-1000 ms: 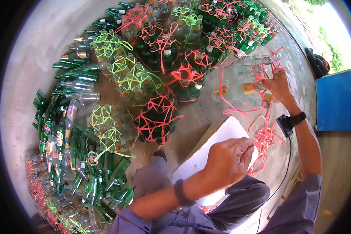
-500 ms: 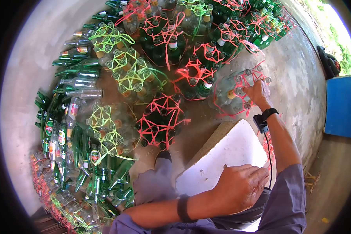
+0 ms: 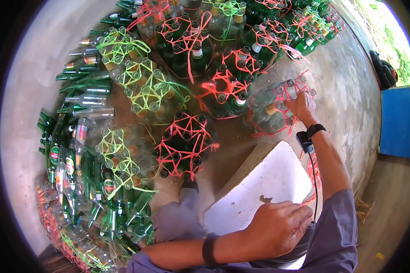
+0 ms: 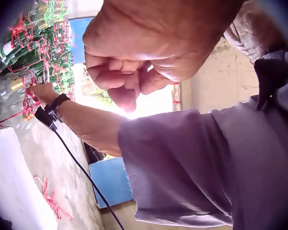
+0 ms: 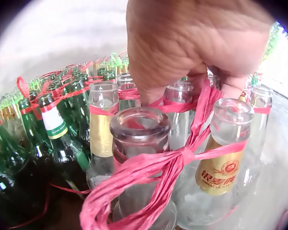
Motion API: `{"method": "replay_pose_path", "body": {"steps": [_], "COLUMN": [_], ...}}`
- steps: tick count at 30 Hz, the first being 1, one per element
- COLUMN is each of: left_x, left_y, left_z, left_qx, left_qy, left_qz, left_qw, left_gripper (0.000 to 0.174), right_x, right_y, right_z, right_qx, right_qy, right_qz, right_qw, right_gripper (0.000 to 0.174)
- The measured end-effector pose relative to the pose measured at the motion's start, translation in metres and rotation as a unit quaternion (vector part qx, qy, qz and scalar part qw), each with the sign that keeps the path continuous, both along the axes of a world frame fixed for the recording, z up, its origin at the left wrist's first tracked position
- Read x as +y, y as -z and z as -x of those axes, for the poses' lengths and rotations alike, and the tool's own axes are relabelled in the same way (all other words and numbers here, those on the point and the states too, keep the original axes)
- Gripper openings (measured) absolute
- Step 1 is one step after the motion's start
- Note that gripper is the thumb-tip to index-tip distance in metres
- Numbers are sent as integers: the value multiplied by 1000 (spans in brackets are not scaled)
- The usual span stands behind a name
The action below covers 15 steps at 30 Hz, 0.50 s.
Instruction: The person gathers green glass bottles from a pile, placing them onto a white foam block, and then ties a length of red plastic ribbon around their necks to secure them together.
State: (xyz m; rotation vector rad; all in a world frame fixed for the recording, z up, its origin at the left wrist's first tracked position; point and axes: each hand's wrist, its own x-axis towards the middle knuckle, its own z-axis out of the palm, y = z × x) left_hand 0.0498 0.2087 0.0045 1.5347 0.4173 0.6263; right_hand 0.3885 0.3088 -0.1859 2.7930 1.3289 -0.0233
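Note:
My right hand [image 3: 304, 107] is on top of a bundle of clear glass bottles [image 3: 263, 99] that stands upright on the floor. In the right wrist view its fingers reach down among the bottle necks and grip the pink plastic twine [image 5: 188, 155] strung round them. A loose loop of that twine hangs over the nearest bottle mouth [image 5: 140, 123]. Over the white block [image 3: 259, 182] in front of my lap is my left hand [image 3: 278, 226], its fingers loosely curled. Nothing shows between those fingers in the left wrist view.
Green bottles tied with pink twine [image 3: 184, 145] stand left of the block. Bundles with light-green twine [image 3: 118, 157] stand farther left, beside a stack of lying bottles [image 3: 89, 100]. Loose pink twine [image 3: 313, 177] lies right of the block. A blue panel [image 3: 398, 123] is at the right.
The clear-bottle bundle, tilted before, has come upright and shifted left, my right hand moving with it. My left hand has shifted slightly down in the head view and stays loosely curled.

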Motion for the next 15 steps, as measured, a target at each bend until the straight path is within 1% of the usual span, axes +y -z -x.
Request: {"method": "replay_pose_path", "body": {"steps": [2,4,5,6,7,8,9,10,12,13,14,15], "left_x": [1,1,1,3,5,10,13,15,14,13,12,12], "left_y": [-1,0,0,-1,-4,-7,-10,-11,-11,-10,-10,-9], "left_z": [2,3,3,1,2,4,5,4,-1,-4,-6,-7], "left_qx": [-5,-6,-21,-36,-35,-10,15,17,20,16,16,18], "left_qy": [-7,-15,-28,-40,-38,-8,23,25,29,35,38,40], "left_qz": [6,9,10,12,14,8,3,4,17,17,10,2], "left_qw": [1000,1000,999,998,999,1000,1000,1000,999,999,999,999], "left_gripper": [9,9,9,9,9,9,10,10,9,9,8,8], "right_x": [7,14,16,18,18,19,25,31,37,35,29,28], "right_y": [-6,-1,4,5,6,7,-9,-12,-12,4,16,12], "right_z": [-12,-26,-32,-32,-34,-35,-28,-28,-38,-54,-68,-66], "right_qx": [13,-5,-32,-30,-75,-120,-50,-48,52,4,0,5], "right_qy": [-3,7,-5,-4,-26,-49,-28,-26,35,-20,-16,-5], "right_qz": [8,-15,-35,-34,-45,-58,15,16,28,19,17,-4], "right_qw": [1000,1000,999,999,996,990,998,998,998,1000,1000,1000], "right_gripper": [50,51,52,52,53,54,50,50,50,53,53,56]}}
